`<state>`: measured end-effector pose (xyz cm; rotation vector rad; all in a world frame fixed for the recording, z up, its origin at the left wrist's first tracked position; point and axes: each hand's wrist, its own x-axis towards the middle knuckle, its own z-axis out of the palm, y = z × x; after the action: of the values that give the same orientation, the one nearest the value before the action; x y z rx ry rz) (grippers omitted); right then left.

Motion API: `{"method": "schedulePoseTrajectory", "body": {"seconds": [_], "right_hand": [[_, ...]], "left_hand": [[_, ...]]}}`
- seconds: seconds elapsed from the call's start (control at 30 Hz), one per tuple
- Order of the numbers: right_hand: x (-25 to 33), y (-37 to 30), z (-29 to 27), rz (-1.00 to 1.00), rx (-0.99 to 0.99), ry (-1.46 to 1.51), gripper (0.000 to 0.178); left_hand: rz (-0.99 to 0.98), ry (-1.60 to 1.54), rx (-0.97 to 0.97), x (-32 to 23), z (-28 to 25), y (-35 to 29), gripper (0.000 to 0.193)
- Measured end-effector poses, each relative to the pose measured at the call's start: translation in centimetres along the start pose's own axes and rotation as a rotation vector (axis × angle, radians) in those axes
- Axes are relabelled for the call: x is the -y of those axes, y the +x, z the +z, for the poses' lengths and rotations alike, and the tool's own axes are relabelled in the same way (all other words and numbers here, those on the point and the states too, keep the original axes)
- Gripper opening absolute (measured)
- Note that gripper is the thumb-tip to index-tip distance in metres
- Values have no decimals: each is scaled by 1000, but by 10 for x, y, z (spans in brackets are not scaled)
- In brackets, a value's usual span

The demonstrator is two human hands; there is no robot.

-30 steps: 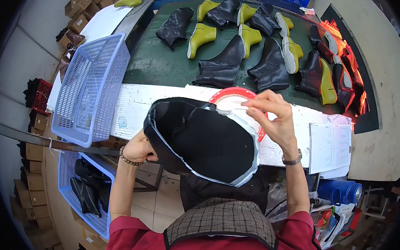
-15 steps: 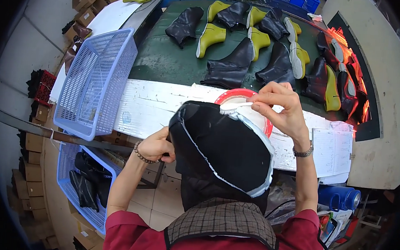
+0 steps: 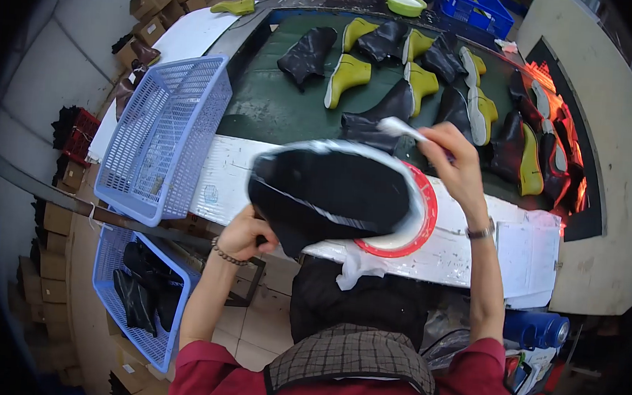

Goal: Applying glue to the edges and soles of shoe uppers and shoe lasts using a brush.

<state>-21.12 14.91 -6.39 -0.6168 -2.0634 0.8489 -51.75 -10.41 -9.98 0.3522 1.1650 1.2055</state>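
My left hand [image 3: 247, 235] is closed on the near left side of a black boot upper [image 3: 338, 188], held tilted above the white board. A wet white band lines the upper's far rim, and motion blurs its outline. Between the fingers of my right hand [image 3: 454, 157] is a small brush [image 3: 400, 129] with a white tip, raised off the upper, beyond its far edge. Partly hidden under the upper, a red-rimmed bowl [image 3: 426, 217] with whitish contents sits on the board. A crumpled white scrap [image 3: 359, 269] hangs at the board's near edge.
Black boot uppers [image 3: 306, 56] and yellow-green soles [image 3: 348, 80] lie on the green surface [image 3: 253, 107] ahead. A glowing orange heater [image 3: 544, 70] stands far right. Blue baskets [image 3: 221, 94] stand at left, the lower one holding black footwear. Papers [image 3: 522, 257] and a blue bottle [image 3: 539, 329] are at right.
The boot upper has swung up and away from me, tilting and uncovering the bowl's near right side. My right hand has lifted the brush off the upper's rim.
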Motion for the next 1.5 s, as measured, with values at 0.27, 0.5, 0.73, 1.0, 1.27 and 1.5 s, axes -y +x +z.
{"method": "schedulePoseTrajectory", "body": {"seconds": [0.27,0.5,0.73,1.0,1.27,1.5], "right_hand": [[-104,-133,9,647,-442,264,22],[-118,-146,19,624,-581,116,20],[-105,-141,27,598,-594,10,16],[-98,-139,23,693,-581,101,13],[-102,-139,20,606,-588,141,12],[-115,-141,28,532,-514,131,21]], "left_hand": [[133,-462,-147,-22,-96,118,9],[250,-642,-127,-65,-106,312,8],[435,-421,-354,-102,-117,464,16],[336,-575,-256,-114,-90,475,15],[410,-196,-427,-57,-134,351,24],[867,1379,-819,-66,-115,278,45]]}}
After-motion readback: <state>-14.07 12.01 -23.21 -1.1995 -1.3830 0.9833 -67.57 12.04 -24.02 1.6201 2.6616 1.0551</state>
